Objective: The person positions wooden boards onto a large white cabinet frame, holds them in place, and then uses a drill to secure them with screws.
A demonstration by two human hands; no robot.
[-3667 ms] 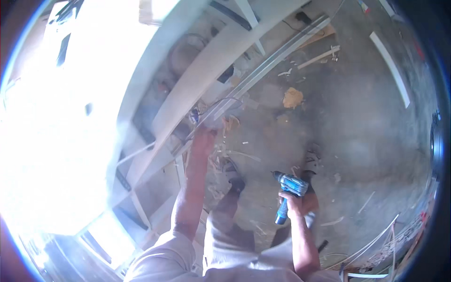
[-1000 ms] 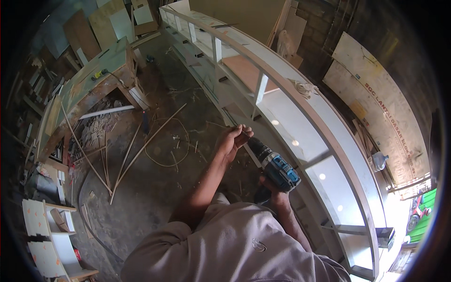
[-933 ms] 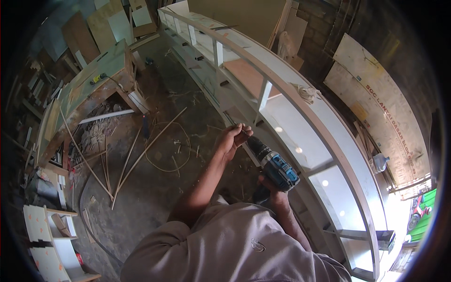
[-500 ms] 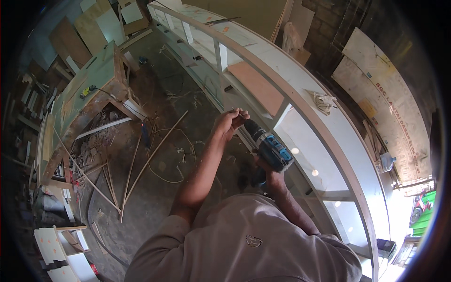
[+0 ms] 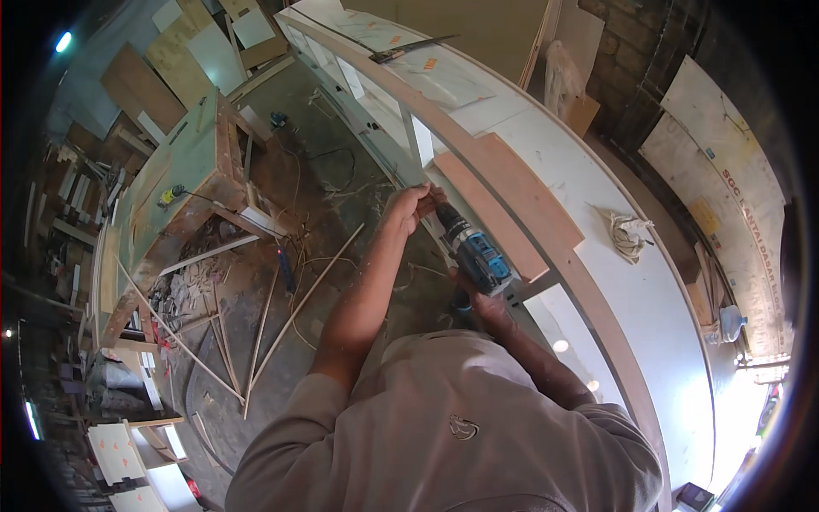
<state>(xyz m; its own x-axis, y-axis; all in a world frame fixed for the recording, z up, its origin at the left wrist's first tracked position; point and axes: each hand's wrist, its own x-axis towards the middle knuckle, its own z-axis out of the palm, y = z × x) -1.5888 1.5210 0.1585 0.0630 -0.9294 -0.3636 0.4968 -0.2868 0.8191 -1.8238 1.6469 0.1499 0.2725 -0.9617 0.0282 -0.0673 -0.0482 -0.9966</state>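
Observation:
A blue and black cordless drill [image 5: 479, 256] is gripped at its handle by my right hand [image 5: 488, 309], the chuck pointing forward and slightly left. My left hand [image 5: 411, 207] is closed, its fingertips pinched together at the front of the chuck. Whatever lies between those fingertips is too small to make out. Close to the drill on the right runs a long white cabinet frame [image 5: 589, 299] with open compartments, lying along the floor. A reddish-brown board [image 5: 490, 218] shows in one compartment, beside the drill.
To the left stands a green-topped workbench [image 5: 175, 175] with a yellow tool [image 5: 171, 195] on it. Thin wooden strips [image 5: 299, 316] and cables lie on the floor. A crumpled cloth [image 5: 630, 235] and a handsaw [image 5: 414, 49] rest on the cabinet. Boards [image 5: 175, 60] lean at the back.
My view has shifted, so the bench and cabinet appear farther right and lower. Both hands and the drill have moved slightly left in the picture, keeping the same hold.

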